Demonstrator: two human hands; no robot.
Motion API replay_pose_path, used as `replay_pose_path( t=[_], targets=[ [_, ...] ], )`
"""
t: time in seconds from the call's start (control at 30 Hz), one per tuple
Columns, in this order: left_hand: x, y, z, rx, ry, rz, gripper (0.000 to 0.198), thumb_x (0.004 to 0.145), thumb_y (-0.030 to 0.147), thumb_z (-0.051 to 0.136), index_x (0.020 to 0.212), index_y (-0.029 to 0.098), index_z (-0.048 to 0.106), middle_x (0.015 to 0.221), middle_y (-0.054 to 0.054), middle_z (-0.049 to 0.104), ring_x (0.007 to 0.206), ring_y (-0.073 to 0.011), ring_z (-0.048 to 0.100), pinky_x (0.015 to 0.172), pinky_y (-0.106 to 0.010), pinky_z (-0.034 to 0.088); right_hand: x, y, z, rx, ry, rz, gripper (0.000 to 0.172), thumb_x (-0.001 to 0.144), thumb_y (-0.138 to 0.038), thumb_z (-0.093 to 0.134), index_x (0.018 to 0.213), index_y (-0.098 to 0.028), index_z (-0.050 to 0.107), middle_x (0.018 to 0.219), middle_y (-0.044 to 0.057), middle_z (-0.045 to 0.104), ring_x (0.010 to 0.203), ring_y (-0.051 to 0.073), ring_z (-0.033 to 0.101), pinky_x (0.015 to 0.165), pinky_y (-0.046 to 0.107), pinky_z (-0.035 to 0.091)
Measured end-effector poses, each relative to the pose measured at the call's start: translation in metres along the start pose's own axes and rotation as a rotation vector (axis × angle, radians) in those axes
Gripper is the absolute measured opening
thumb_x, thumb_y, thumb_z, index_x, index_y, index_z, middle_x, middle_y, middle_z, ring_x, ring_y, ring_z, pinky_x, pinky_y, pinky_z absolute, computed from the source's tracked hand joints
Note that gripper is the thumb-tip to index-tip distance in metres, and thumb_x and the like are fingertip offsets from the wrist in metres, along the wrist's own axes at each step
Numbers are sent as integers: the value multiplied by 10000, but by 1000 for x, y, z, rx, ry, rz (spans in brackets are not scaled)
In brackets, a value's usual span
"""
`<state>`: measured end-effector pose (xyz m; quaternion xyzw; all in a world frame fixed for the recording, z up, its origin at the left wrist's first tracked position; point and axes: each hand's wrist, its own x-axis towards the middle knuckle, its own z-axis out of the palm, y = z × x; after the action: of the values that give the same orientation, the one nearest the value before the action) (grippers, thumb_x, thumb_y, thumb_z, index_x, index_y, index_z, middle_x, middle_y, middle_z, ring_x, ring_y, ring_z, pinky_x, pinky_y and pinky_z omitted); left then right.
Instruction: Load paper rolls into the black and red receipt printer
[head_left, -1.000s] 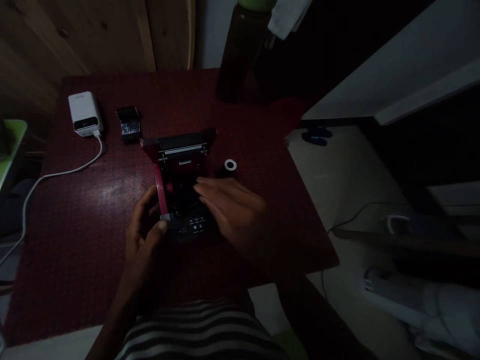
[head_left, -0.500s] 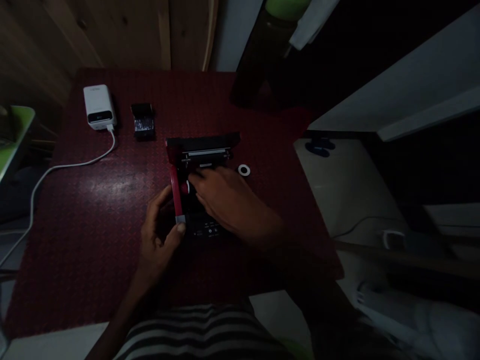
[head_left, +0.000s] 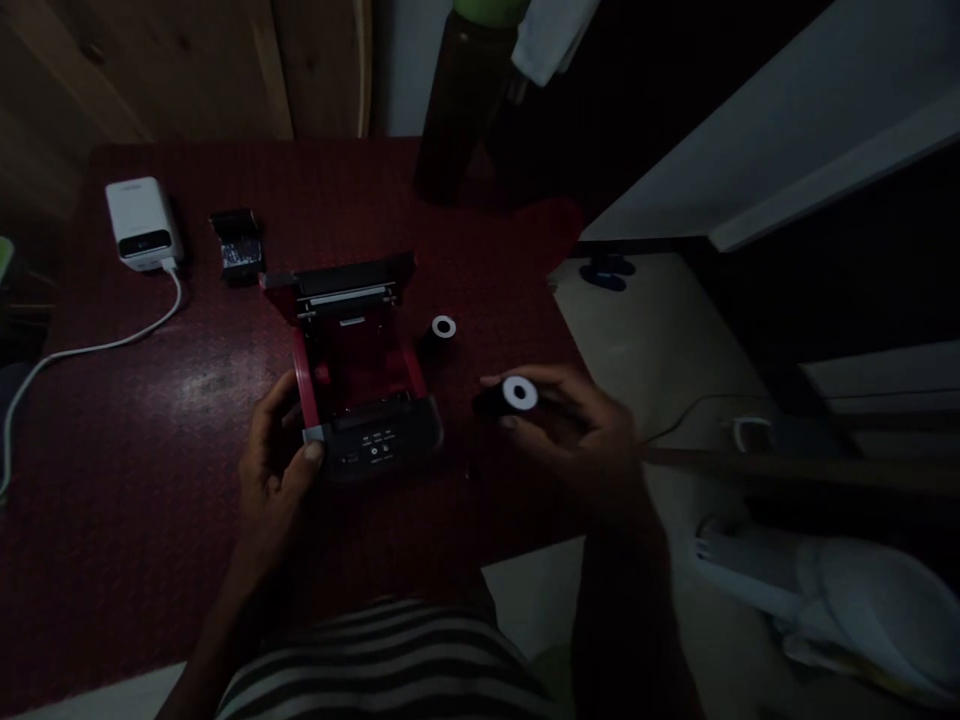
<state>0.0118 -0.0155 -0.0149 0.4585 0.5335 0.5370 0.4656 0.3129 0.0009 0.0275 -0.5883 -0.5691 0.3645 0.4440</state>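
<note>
A red and black printer stands on the dark red table with its lid raised and its inner bay showing. My left hand grips the printer's left side, thumb on the front corner and fingers along the outer wall. Right of the printer, my right hand holds a small dark roll with a white ring-shaped end between thumb and fingers. A second roll with a white end lies on the table beside the printer's right side.
A white power bank with a white cable lies at the back left of the table. Near it is a small black item. A dark bottle with a green cap stands at the back.
My right hand has come out of the printer's bay and moved right, with a roll now visible in it. My left hand stays on the printer. The view has shifted to the right.
</note>
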Motion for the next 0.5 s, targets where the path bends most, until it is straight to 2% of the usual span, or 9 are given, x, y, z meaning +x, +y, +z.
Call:
replay_pose_path(
  t=[0.13,0.27,0.37,0.5],
  targets=[
    [1,3,1,18,-3,8,598,1038,504,833,1616,408,715,1679,-49,692,1547,-372,671,1192,-471,635,-7,38,31,50,-67,22,310,899,-252,796,1208,-266,794,1258,71,917,1192,266,879,1073,456,697],
    [0,6,2,86,29,4,624,1027,545,832,1612,362,716,1698,-65,670,1587,-397,628,1268,-499,576,-4,54,50,-9,-120,-14,339,906,-225,747,1237,-263,813,1219,62,917,1133,256,884,1042,428,697],
    [-2,8,3,100,40,-6,621,1019,557,839,1604,386,725,1701,-47,668,1607,-397,609,1296,-500,554,-5,57,45,-61,-143,-27,379,926,-214,754,1295,-264,820,1259,71,910,1127,257,877,1050,452,699],
    [-2,8,4,41,42,-53,612,1011,530,850,1604,438,727,1712,-15,658,1588,-404,630,1230,-507,616,-10,47,17,-62,-205,53,577,888,-240,858,1458,-306,796,1455,89,858,1186,272,866,1094,515,700]
  ],
)
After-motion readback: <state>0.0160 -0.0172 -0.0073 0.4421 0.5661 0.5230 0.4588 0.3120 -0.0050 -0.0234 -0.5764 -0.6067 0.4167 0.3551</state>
